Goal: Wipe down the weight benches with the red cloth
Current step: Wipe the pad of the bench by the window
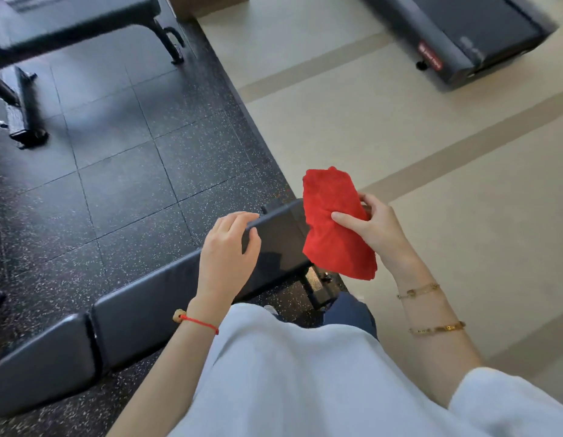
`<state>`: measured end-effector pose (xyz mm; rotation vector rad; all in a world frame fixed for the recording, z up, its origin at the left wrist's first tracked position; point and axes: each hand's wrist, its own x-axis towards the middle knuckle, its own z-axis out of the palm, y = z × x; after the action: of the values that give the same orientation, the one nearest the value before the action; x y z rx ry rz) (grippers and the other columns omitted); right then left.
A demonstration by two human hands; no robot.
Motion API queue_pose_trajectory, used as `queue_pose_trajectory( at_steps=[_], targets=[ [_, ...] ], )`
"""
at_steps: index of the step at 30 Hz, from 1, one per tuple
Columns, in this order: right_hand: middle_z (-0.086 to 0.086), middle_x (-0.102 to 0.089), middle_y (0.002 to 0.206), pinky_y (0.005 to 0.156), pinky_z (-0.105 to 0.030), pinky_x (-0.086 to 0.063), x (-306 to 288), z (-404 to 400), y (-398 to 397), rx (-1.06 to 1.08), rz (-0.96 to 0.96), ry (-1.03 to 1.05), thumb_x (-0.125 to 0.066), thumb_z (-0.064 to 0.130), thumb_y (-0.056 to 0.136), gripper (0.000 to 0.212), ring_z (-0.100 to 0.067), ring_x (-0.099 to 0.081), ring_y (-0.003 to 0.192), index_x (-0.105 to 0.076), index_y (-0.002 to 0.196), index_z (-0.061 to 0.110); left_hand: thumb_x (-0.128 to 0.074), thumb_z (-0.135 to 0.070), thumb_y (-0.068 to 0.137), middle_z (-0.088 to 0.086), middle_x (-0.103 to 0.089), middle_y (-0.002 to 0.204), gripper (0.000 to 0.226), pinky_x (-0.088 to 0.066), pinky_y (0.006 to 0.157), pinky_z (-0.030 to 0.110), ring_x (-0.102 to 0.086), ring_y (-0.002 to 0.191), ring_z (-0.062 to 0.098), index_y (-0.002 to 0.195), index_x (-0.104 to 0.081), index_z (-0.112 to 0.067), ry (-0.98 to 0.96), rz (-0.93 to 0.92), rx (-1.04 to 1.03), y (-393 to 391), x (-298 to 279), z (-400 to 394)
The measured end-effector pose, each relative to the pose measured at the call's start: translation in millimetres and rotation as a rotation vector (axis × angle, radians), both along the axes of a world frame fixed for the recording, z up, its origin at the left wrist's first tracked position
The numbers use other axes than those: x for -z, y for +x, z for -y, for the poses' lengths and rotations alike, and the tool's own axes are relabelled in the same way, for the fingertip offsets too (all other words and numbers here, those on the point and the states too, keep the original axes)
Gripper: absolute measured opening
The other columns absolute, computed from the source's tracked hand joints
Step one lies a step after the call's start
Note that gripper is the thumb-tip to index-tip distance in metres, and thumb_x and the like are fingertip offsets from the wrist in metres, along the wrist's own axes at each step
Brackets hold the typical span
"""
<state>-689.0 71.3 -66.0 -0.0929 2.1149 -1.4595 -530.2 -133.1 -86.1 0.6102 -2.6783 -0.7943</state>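
A black padded weight bench (pixel 141 298) runs from the lower left up to the middle of the view, in front of my body. My left hand (pixel 226 250) rests on the bench's end pad (pixel 280 238), fingers curled over its far edge. The red cloth (pixel 333 225) is bunched and held upright by my right hand (pixel 374 228), just right of the pad's end and above it. A second black bench (pixel 75 17) stands at the top left, blurred.
Dark speckled rubber floor tiles (pixel 122 159) cover the left half; a beige floor (pixel 400 121) with darker stripes lies to the right. A treadmill base (pixel 463 36) sits at the top right. The far bench's metal foot (pixel 21 115) is at the left.
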Motion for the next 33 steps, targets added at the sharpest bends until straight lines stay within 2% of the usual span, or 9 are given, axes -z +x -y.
queue_pose_trajectory(
  at_steps=[2,6,12,16,20,23,33],
  targets=[
    [0.005,-0.07,0.109,0.076,-0.023,-0.053,-2,-11,-17,0.018,-0.015,-0.01,-0.082,0.03,0.077,0.045,-0.007,-0.067,0.095,-0.062,0.117,0.023,-0.058,-0.012,0.093,-0.002,-0.067,0.114,0.022,-0.047,0.095,0.032,-0.059,0.107,0.019,0.114,-0.066,-0.016,0.004,0.007,0.013,-19,-2,-4],
    [0.006,-0.069,0.11,0.078,-0.026,-0.054,1,-39,-66,0.032,-0.033,-0.03,-0.082,0.033,0.076,0.047,-0.009,-0.066,0.096,-0.061,0.118,0.023,-0.058,-0.014,0.095,-0.004,-0.067,0.113,0.021,-0.046,0.091,0.031,-0.058,0.106,0.016,0.113,-0.066,-0.018,0.015,0.012,-0.012,-67,0,-25],
    [0.008,-0.069,0.106,0.067,-0.016,-0.051,-2,-99,-172,-0.067,-0.018,-0.028,-0.081,0.031,0.077,0.039,-0.007,-0.067,0.091,-0.061,0.109,0.028,-0.056,-0.016,0.096,-0.003,-0.069,0.115,0.021,-0.05,0.09,0.034,-0.063,0.107,0.018,0.115,-0.068,-0.018,0.069,-0.004,-0.15,-162,0,-93],
    [0.0,-0.071,0.108,0.076,-0.026,-0.054,-13,-148,-250,-0.139,-0.002,0.002,-0.082,0.028,0.077,0.043,-0.014,-0.069,0.095,-0.063,0.115,0.021,-0.056,-0.016,0.097,-0.002,-0.07,0.115,0.022,-0.047,0.094,0.03,-0.062,0.11,0.017,0.115,-0.068,-0.016,0.118,-0.003,-0.224,-225,-5,-147],
    [0.0,-0.072,0.107,0.078,-0.026,-0.055,-18,-180,-314,-0.163,0.005,0.005,-0.082,0.027,0.077,0.043,-0.013,-0.07,0.094,-0.063,0.115,0.021,-0.055,-0.018,0.096,-0.004,-0.069,0.111,0.022,-0.049,0.09,0.03,-0.062,0.105,0.016,0.114,-0.069,-0.018,0.153,-0.01,-0.265,-281,-11,-189],
    [0.0,-0.072,0.106,0.082,-0.03,-0.056,-16,-187,-348,-0.173,0.02,-0.009,-0.082,0.026,0.077,0.043,-0.016,-0.07,0.095,-0.064,0.115,0.019,-0.054,-0.019,0.097,-0.006,-0.069,0.112,0.022,-0.047,0.09,0.027,-0.061,0.106,0.013,0.114,-0.068,-0.019,0.146,0.007,-0.28,-314,-14,-205],
    [0.005,-0.073,0.104,0.077,-0.027,-0.056,-5,-159,-423,-0.293,0.049,-0.047,-0.082,0.028,0.077,0.042,-0.01,-0.071,0.091,-0.064,0.115,0.024,-0.055,-0.018,0.096,-0.006,-0.069,0.112,0.021,-0.051,0.088,0.035,-0.063,0.103,0.016,0.113,-0.068,-0.019,0.135,0.012,-0.4,-377,-9,-199]
  ],
)
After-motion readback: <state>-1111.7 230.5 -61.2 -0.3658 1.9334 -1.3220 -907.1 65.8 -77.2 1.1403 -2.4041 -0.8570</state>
